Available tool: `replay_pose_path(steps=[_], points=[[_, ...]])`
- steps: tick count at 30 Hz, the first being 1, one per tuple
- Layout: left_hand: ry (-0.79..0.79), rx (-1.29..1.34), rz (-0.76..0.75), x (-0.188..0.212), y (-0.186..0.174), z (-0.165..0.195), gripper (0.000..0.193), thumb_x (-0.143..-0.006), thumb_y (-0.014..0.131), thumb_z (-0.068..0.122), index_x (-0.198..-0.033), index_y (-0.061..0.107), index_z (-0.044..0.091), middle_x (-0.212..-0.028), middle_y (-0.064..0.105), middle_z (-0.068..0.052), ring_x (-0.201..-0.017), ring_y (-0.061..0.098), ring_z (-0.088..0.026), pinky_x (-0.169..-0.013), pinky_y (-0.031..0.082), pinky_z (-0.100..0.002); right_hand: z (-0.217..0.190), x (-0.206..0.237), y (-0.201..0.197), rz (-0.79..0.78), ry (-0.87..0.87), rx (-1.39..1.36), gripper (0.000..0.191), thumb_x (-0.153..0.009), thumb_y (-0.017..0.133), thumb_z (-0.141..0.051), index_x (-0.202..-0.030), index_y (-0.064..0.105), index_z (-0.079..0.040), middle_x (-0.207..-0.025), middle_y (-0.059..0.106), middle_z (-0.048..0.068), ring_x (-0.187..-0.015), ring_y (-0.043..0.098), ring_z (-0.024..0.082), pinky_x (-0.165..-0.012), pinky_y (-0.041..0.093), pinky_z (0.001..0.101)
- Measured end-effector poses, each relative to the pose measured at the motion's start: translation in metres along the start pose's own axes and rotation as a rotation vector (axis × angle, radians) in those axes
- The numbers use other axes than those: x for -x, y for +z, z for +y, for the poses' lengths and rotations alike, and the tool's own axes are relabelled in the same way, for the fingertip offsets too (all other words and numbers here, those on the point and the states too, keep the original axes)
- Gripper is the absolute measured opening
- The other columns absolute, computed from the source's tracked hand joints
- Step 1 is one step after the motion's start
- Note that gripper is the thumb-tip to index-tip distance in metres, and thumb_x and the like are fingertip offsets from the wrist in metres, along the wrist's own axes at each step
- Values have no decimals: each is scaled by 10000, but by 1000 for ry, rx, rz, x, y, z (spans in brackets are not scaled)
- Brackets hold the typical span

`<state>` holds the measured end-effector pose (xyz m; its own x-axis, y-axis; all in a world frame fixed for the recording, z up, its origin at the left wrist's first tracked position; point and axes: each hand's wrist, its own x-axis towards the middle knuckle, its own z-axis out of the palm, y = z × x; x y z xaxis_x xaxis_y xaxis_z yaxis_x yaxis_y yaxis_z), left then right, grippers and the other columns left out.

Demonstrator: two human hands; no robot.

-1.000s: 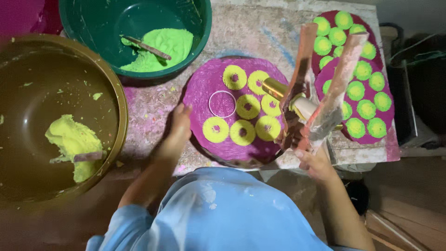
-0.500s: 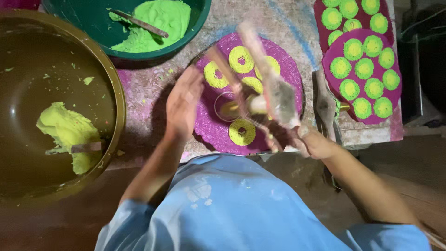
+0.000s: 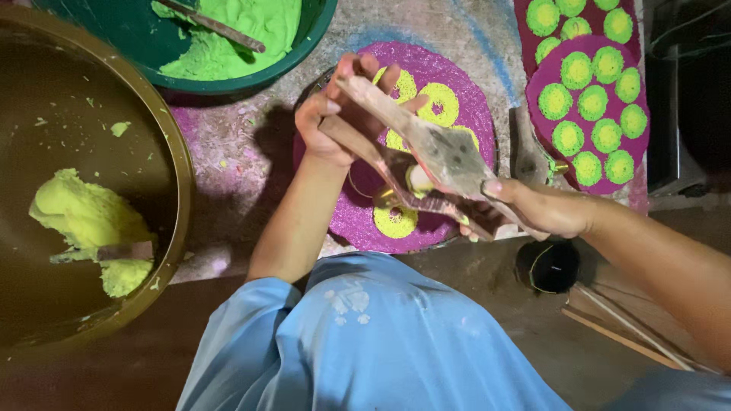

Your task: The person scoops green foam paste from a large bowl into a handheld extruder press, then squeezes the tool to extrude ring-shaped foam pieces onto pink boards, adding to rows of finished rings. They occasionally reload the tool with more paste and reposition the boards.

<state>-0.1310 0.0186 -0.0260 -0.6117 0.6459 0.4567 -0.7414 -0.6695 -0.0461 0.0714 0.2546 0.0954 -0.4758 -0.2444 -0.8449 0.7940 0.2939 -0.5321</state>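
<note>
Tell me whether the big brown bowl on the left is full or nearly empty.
Nearly empty. The brown bowl shows mostly bare inner wall, with only one lump of yellow dough and a small tool lying against it.

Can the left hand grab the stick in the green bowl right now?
Probably not at once: the left hand is gripping one arm of the wooden tongs. The stick lies uncovered in the green bowl close by, so the path looks free once it lets go.
</note>
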Motion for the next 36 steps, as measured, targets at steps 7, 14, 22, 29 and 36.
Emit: replay_pose_path(steps=[7,14,22,29,36], points=[[163,104,-68,2,-44,9,306,-948,695,377,-1113,546,168,-1007,575,33,-1011,589,-143,-1132,470,-405,-40,-24,23,196,112,426,961,-908,122,-744,-1345,592,-28,-1081,718,188,-1042,668,305,-956,528,450],[242,165,-51,17,-63,27,238,-1016,666,348,-1042,543,147,-929,580,22,-890,563,-111,-945,502,-280,-45,-45,42,298,39,477,978,-889,188,-798,-1215,645,2,-930,717,136,-900,669,239,-850,513,408],[242,264,-55,-1,-80,-12,276,-999,675,360,-1072,522,142,-951,563,2,-926,552,-142,-938,502,-284,-40,-26,32,379,-46,524,846,-978,213,-707,-860,664,0,-682,628,95,-676,615,225,-680,504,383],[89,81,-202,-25,-72,27,227,-1030,551,389,-1045,520,165,-941,544,32,-929,568,-146,-1037,540,-441,-49,-45,46,451,-258,512,719,-1003,226,-651,-944,576,-27,-673,544,56,-630,562,201,-614,489,393],[165,-12,-129,0,-66,40,267,-1051,496,430,-1028,506,164,-904,544,37,-903,581,-147,-1002,565,-442,-51,-56,62,391,-186,425,731,-999,275,-647,-930,625,-9,-691,620,78,-628,616,180,-621,515,363]])
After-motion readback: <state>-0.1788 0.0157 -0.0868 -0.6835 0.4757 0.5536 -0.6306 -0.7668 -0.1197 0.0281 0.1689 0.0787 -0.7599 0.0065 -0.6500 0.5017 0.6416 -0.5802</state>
